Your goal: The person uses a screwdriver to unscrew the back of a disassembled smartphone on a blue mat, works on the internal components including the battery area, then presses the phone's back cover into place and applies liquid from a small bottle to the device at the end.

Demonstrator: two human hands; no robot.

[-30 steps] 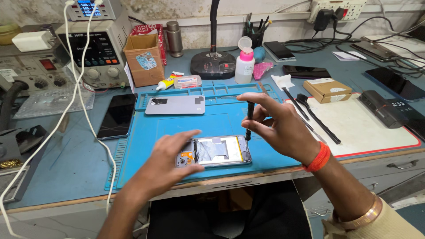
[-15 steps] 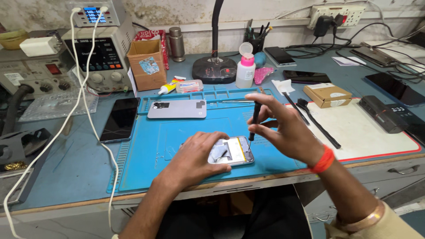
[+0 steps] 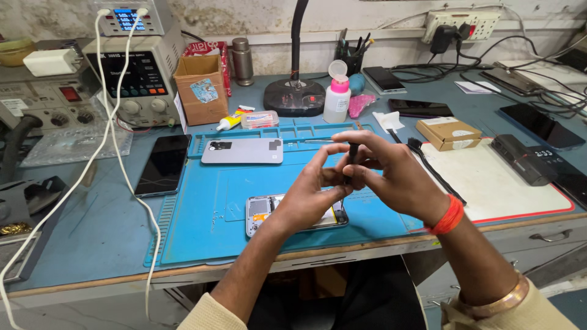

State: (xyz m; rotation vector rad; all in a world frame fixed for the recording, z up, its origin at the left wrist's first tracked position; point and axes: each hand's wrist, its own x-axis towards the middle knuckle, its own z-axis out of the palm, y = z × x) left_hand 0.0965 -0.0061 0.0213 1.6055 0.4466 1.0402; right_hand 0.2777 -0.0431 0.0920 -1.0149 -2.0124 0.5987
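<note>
An opened phone (image 3: pixel 263 212) lies on the blue work mat (image 3: pixel 202 226), its insides showing, partly hidden under my hands. My right hand (image 3: pixel 394 177) holds a black screwdriver (image 3: pixel 352 154) upright above the phone. My left hand (image 3: pixel 312 195) has risen off the phone, and its fingertips pinch at the lower end of the screwdriver. A grey phone back cover (image 3: pixel 242 151) rests at the mat's far edge.
A dark phone (image 3: pixel 164 164) lies left of the mat. Power supplies (image 3: pixel 131 73) with white cables stand at back left. A cardboard box (image 3: pixel 199 88), glue tube (image 3: pixel 231 121), lamp base (image 3: pixel 296 98), white bottle (image 3: pixel 336 98) and a small box (image 3: pixel 449 132) sit behind.
My left hand lifted off the opened phone and came up to the screwdriver tip. The right hand drew the screwdriver slightly toward the middle.
</note>
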